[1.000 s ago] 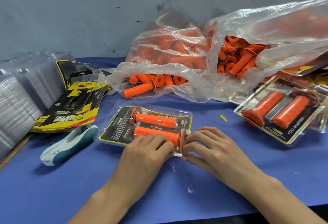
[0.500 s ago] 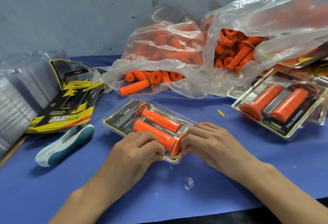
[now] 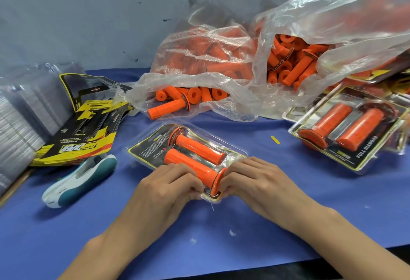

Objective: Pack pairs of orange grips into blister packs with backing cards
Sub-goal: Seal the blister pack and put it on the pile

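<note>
Pack: the blister pack (image 3: 235, 149) lies flat mid-table (image 3: 288, 213), with two orange grips (image 3: 199, 149) on its backing card (image 3: 146, 152).
Long axis: diagonal, far-left to near-right.
Left: the left hand (image 3: 168, 182) pinches the near end with curled fingers.
Right: the right hand (image 3: 255, 179) pinches the same end from the other side.
Nearer: neither; the far end lies free beyond both.
Next: probably pressing this end shut.

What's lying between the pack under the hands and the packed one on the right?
Between the held pack and the right pack, the head view shows bare blue cloth with one small yellow scrap.
</note>
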The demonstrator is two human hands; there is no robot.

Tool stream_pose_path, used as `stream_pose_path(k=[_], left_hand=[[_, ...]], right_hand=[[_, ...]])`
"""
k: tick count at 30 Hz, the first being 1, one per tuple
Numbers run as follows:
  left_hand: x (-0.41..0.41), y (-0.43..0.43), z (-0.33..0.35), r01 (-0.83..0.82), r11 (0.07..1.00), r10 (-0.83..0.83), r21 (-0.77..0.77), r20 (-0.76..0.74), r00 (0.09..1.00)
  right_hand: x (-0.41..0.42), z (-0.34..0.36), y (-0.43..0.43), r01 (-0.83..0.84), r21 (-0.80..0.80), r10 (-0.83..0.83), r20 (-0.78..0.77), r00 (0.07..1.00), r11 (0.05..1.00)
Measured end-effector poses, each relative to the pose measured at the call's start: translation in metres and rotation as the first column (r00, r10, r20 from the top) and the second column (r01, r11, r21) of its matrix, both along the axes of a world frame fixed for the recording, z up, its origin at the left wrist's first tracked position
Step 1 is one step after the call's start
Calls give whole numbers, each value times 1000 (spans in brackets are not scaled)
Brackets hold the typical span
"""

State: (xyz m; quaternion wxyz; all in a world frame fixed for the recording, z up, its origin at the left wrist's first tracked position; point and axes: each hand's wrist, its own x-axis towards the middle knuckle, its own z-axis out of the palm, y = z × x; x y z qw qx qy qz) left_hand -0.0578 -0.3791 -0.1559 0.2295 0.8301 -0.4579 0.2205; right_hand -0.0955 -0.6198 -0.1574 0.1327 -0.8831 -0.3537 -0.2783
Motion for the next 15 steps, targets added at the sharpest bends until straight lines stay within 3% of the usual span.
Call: stream_pose_path(k=[8, 15], left_hand=[[0, -3, -3, 12, 1000, -12, 5, -8, 1000], [-1, -4, 4, 3, 1000, -3, 18, -29, 1000]], right_hand=[[2, 3, 0, 51, 2, -50, -109, 993, 999], [-2, -3, -8, 52, -45, -56, -98, 994, 998]])
